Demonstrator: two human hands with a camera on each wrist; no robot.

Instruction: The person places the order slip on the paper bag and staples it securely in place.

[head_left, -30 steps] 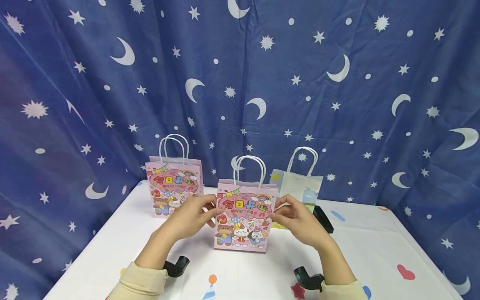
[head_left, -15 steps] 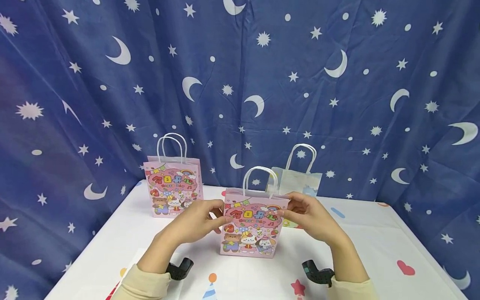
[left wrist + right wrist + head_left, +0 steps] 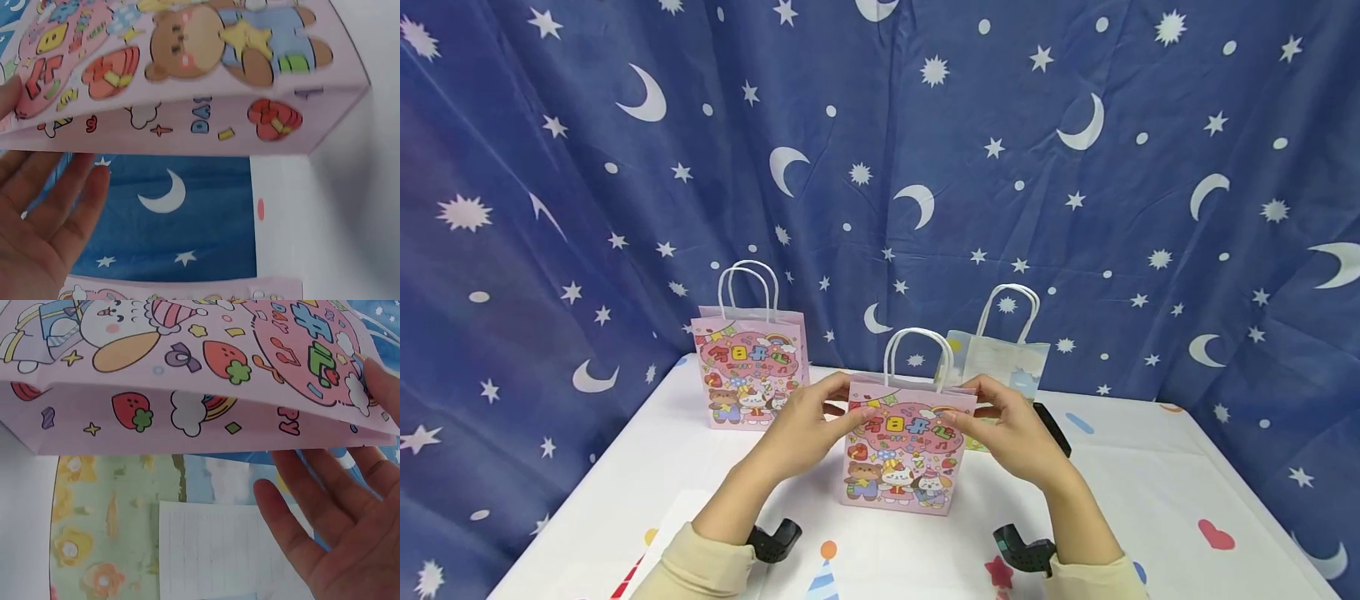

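Observation:
A pink paper gift bag (image 3: 902,467) with cartoon animals and white twisted handles stands upright on the white table, between both hands. My left hand (image 3: 808,421) pinches its left side near the top, thumb on the front panel and fingers behind. Its right side is held the same way by my right hand (image 3: 1007,429). In the left wrist view, the left hand's fingers (image 3: 87,206) spread behind the bag's folded side panel. The right wrist view shows the right hand (image 3: 337,519) with its fingertips at the back edge of the bag (image 3: 206,381).
Behind on the left stands a matching pink bag (image 3: 745,375). A pale landscape-print bag (image 3: 1007,358) is at the back right, partly covered, with a black object (image 3: 1052,429) beside it. A starry blue curtain (image 3: 880,167) hangs behind the table (image 3: 1150,500).
The bag has shifted a little to the right and turned slightly. Both hands have moved with it, and their thumbs now lie further over its front.

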